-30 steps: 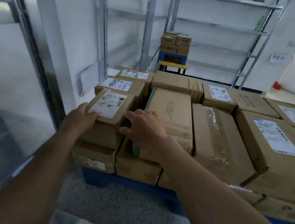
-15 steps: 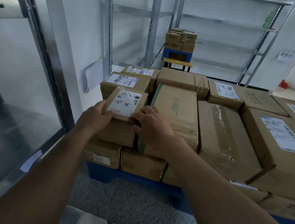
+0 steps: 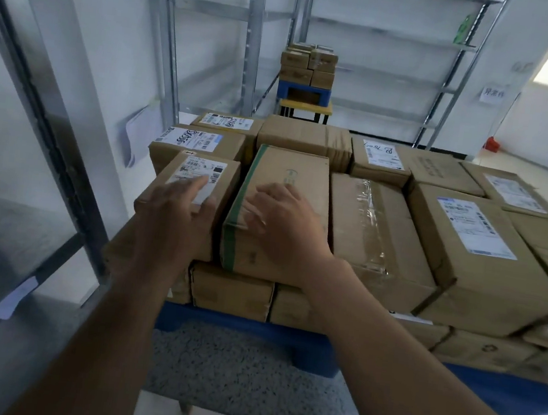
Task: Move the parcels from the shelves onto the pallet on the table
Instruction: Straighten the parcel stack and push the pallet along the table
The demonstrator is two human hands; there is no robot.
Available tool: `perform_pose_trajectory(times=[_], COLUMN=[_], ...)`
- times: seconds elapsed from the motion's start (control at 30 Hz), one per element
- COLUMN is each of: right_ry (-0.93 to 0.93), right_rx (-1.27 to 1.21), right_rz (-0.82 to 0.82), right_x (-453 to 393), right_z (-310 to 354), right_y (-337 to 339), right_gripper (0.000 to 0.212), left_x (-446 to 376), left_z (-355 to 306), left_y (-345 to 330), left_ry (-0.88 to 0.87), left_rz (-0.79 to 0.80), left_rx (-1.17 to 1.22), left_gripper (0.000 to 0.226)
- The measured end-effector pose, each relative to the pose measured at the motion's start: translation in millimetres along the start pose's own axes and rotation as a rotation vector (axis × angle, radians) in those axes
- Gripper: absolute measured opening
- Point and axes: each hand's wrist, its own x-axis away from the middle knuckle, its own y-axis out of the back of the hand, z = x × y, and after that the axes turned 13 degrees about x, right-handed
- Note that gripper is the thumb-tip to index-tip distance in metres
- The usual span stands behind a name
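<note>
Resting on the small labelled parcel (image 3: 194, 197) at the left centre of the frame, the left hand (image 3: 174, 219) lies with its fingers stretched out flat over the white label; it grips nothing. The right hand (image 3: 284, 226) is just beside it, over the green-taped parcel (image 3: 283, 208) in the middle of the frame. Its fingers are spread and only a little bent, and they are blurred, so I cannot tell if they press the cardboard or only hover above it. It holds nothing.

Both parcels stand side by side, touching, on the top layer of a stack of brown parcels. The stack fills the centre and the right of the frame. It sits on the blue pallet (image 3: 250, 332), and the pallet is on the speckled grey table (image 3: 237, 385) in the lower middle. To the right of the green-taped parcel lies a parcel with clear tape (image 3: 375, 240), and further right a large parcel with a white label (image 3: 477, 256).

In the upper part of the frame stand metal shelves (image 3: 390, 38). Before them, in the upper middle, a small stack of parcels (image 3: 309, 65) is on a second blue pallet (image 3: 303, 92) over a yellow stool (image 3: 305, 107).
</note>
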Motion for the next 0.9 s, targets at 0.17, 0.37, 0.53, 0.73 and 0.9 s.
perform_pose_trajectory(times=[0.17, 0.37, 0.53, 0.73, 0.9], right_ry=[-0.091, -0.195, -0.232, -0.317, -0.372], right_rx=[0.021, 0.012, -0.015, -0.007, 0.011], right_rz=[-0.125, -0.198, -0.284, -0.274, -0.311], right_x=[44, 105, 160, 236, 297], right_z=[-32, -80, -126, -200, -265], right_y=[7, 21, 35, 55, 68], right_gripper=[0.033, 0.031, 0.025, 0.032, 0.029], left_x=[43, 80, 108, 150, 178], left_z=[-41, -96, -152, -229, -285], left_y=[-27, -66, -104, -166, -219], left_ry=[-0.057, -0.133, -0.179, -0.228, -0.264], left_rz=[0.03, 0.098, 0.14, 0.204, 0.248], left_rx=[0.086, 0.004, -0.024, -0.002, 0.011], left_gripper=[0.064, 0.057, 0.057, 0.058, 0.061])
